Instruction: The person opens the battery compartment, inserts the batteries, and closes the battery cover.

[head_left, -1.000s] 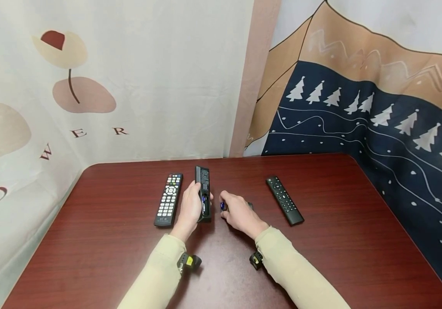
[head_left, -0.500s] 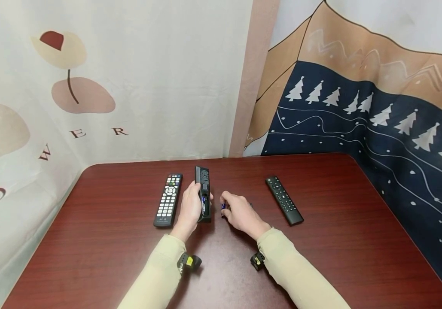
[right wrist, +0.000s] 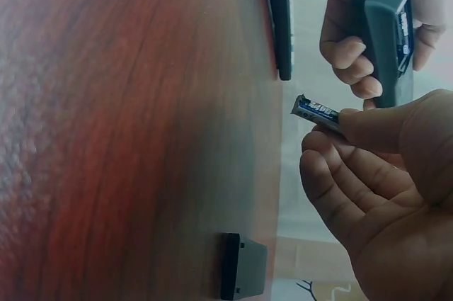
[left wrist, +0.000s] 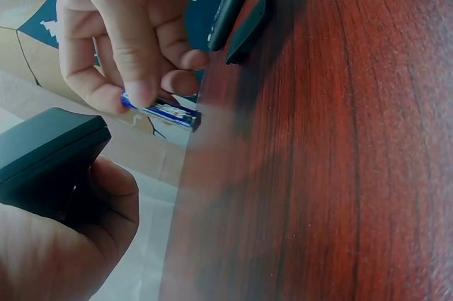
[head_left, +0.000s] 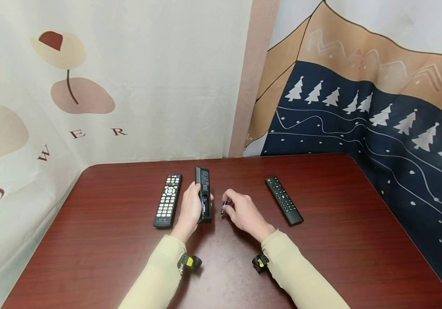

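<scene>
In the head view my left hand (head_left: 190,207) grips a black remote control (head_left: 203,184), its back turned up. The battery compartment is uncovered, and a blue battery (head_left: 204,202) lies inside. To the right, my right hand (head_left: 245,212) pinches another blue battery (head_left: 224,208) between thumb and fingers, a short gap away from the remote. The left wrist view shows this pinched battery (left wrist: 166,111) above the table, one end free. A small black battery cover (right wrist: 244,267) lies on the table near my right hand; in the head view the hand hides it.
Left of my left hand lies a black remote with white buttons (head_left: 168,201). A slimmer black remote (head_left: 284,201) lies to the right. Both rest on the reddish-brown table (head_left: 340,249), with patterned curtains (head_left: 166,86) along its far edge.
My right hand has shifted and turned slightly, so the battery in its fingers now tilts and shows more plainly. My left hand and its remote have stayed in place.
</scene>
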Demonstrator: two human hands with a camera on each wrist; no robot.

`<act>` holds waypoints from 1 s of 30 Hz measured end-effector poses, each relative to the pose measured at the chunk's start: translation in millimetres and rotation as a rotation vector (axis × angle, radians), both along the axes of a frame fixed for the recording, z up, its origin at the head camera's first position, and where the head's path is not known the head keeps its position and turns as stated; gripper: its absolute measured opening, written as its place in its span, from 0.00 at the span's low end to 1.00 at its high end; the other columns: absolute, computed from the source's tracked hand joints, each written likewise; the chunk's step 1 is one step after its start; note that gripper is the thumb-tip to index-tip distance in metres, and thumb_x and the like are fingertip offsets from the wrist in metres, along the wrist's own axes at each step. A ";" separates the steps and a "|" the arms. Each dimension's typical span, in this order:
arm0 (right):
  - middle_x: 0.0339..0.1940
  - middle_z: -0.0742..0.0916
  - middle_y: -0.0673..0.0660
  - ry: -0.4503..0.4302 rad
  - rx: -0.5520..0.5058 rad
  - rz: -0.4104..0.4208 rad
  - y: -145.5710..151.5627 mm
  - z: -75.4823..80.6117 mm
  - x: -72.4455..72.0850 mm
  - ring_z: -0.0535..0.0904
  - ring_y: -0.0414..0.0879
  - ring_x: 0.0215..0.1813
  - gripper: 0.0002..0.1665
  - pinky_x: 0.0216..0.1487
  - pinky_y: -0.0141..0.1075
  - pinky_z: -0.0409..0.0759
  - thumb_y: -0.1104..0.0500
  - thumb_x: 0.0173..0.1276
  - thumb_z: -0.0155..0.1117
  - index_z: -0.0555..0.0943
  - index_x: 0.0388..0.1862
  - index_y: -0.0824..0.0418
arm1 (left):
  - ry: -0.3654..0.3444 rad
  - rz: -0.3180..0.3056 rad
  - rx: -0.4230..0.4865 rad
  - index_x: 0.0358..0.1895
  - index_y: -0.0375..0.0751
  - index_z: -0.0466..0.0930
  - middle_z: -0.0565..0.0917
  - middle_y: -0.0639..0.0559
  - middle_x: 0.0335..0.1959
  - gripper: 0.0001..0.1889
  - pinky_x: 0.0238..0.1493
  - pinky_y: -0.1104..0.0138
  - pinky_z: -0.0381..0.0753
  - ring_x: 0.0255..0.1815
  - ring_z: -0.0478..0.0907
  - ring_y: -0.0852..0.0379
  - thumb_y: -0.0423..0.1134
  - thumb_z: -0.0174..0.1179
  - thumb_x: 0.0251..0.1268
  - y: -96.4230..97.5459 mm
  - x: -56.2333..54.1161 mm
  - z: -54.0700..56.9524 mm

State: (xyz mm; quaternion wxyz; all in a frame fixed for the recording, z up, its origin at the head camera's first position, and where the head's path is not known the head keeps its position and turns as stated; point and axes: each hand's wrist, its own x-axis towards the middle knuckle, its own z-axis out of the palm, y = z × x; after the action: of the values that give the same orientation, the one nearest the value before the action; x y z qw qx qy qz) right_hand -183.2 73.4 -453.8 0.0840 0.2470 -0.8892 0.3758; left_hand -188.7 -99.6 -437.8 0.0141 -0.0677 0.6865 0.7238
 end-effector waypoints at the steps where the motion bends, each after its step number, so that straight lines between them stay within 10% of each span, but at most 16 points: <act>1: 0.31 0.87 0.51 0.004 -0.009 -0.001 0.3 0.3 0.5 0.84 0.43 0.35 0.10 0.38 0.37 0.82 0.70 0.67 0.70 0.78 0.39 0.61 | -0.002 -0.001 0.001 0.57 0.32 0.74 0.82 0.40 0.32 0.22 0.25 0.68 0.74 0.21 0.74 0.58 0.41 0.31 0.83 -0.1 0.0 -0.1; 30: 0.33 0.88 0.52 0.128 -0.165 0.000 -0.1 8.6 5.4 0.83 0.42 0.35 0.08 0.38 0.40 0.84 0.68 0.69 0.69 0.78 0.39 0.60 | -0.004 -0.008 -0.015 0.58 0.32 0.74 0.82 0.39 0.33 0.23 0.26 0.68 0.76 0.23 0.75 0.58 0.42 0.31 0.84 -0.5 -1.3 -3.6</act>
State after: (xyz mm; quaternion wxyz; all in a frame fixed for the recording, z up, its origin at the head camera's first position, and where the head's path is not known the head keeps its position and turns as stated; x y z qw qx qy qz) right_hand -177.8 73.2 -445.2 0.1608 0.2630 -0.8479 0.4314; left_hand -190.0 -100.2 -441.5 0.0176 -0.0666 0.6920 0.7186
